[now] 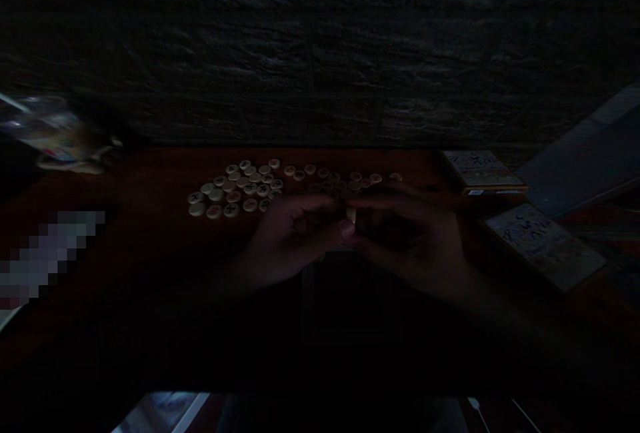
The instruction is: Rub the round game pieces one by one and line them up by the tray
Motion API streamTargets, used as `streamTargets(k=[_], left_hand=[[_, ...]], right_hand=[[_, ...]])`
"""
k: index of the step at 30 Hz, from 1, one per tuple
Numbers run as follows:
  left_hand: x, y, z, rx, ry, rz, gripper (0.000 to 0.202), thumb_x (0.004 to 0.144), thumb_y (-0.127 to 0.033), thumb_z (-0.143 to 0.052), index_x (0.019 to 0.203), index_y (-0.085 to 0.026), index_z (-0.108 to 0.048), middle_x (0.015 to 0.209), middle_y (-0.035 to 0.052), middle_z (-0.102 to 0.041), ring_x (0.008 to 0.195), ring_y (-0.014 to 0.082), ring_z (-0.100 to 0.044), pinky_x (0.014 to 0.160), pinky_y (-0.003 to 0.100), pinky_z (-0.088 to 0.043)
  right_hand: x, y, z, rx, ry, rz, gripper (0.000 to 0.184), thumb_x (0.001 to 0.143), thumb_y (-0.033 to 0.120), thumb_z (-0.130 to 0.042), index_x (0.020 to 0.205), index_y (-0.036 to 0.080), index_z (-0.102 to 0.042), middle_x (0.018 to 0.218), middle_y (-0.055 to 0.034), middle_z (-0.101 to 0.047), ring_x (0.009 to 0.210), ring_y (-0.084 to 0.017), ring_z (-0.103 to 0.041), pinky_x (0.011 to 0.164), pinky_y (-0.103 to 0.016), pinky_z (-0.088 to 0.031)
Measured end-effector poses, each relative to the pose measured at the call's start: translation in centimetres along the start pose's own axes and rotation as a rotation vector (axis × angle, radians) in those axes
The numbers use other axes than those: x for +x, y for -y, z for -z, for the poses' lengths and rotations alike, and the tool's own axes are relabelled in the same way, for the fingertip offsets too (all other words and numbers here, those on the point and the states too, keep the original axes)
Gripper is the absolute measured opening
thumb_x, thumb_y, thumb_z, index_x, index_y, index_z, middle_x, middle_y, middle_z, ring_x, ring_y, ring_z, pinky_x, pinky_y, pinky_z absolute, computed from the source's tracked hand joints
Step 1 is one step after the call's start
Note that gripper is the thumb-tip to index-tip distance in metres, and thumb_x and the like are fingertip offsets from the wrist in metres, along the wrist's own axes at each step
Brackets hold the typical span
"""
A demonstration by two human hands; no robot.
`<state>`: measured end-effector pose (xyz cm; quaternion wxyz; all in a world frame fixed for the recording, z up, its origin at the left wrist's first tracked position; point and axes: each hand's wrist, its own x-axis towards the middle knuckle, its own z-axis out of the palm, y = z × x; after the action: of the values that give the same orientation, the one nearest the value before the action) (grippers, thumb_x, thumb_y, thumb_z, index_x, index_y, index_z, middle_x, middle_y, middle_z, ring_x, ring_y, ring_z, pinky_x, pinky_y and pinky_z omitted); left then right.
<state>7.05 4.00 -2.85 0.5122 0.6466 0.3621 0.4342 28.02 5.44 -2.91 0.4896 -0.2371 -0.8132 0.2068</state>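
Observation:
Between the fingertips of both hands is a pale round xiangqi piece [351, 215], seen edge-on. My left hand [295, 236] pinches it from the left, with the thumb at its lower side. From the right, my right hand [420, 236] grips the same piece between thumb and fingers. Just beyond the hands, several loose xiangqi pieces [231, 210] lie spread on the dark wooden table [150, 180], some with dark or red characters facing up. More pieces [355, 185] behind my fingers are partly hidden. Below the hands, a dark rectangular shape [350, 300] is too dim to name.
At the right lie two flat boxes with printed lids, one farther back [483, 168] and one nearer [545, 243]. A clear plastic container [55, 130] stands at the far left. A stone-textured wall [310, 53] rises behind the table. The picture is very dark.

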Motion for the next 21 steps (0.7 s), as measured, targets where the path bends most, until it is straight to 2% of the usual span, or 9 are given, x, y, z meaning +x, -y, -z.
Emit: streamTargets(k=[4,12,17,21], left_hand=[[-0.02,0.11,-0.04,-0.017,0.005,-0.015,0.015,0.088,-0.028,-0.078,0.092,-0.015,-0.073,0.081,0.0013,-0.069,0.067,0.0100,-0.063,0.057,0.017,-0.050],[0.07,0.20,0.13,-0.016,0.015,-0.075,0.015,0.081,-0.018,-0.084,0.091,-0.016,-0.072,0.080,-0.0014,-0.069,0.068,0.0090,-0.063,0.061,0.015,-0.050],[0.08,0.16,0.04,-0.047,0.033,-0.065,0.017,0.085,-0.029,-0.082,0.087,-0.016,-0.072,0.081,0.0006,-0.069,0.070,0.0105,-0.063,0.062,0.017,-0.052],[0.07,0.05,-0.06,0.000,0.019,-0.026,0.023,0.086,-0.038,-0.080,0.085,-0.016,-0.072,0.077,0.0014,-0.068,0.065,0.0114,-0.061,0.055,0.018,-0.050]], right_hand=[[0.00,0.02,-0.01,-0.004,-0.013,-0.025,0.037,0.080,0.017,-0.087,0.115,0.016,-0.074,0.099,-0.0046,-0.074,0.086,-0.013,-0.068,0.076,-0.025,-0.056],[-0.11,-0.26,-0.02,0.008,0.002,-0.006,0.032,0.082,0.018,-0.085,0.112,0.018,-0.074,0.105,-0.0052,-0.075,0.091,-0.014,-0.069,0.079,-0.026,-0.056],[-0.11,-0.02,0.08,-0.004,0.014,0.007,0.033,0.084,0.018,-0.083,0.115,0.021,-0.073,0.105,-0.0047,-0.075,0.087,-0.015,-0.069,0.076,-0.027,-0.057],[-0.04,0.08,0.06,-0.005,0.018,0.011,0.034,0.084,0.015,-0.082,0.116,0.020,-0.073,0.103,-0.0043,-0.074,0.083,-0.013,-0.068,0.073,-0.026,-0.057]])
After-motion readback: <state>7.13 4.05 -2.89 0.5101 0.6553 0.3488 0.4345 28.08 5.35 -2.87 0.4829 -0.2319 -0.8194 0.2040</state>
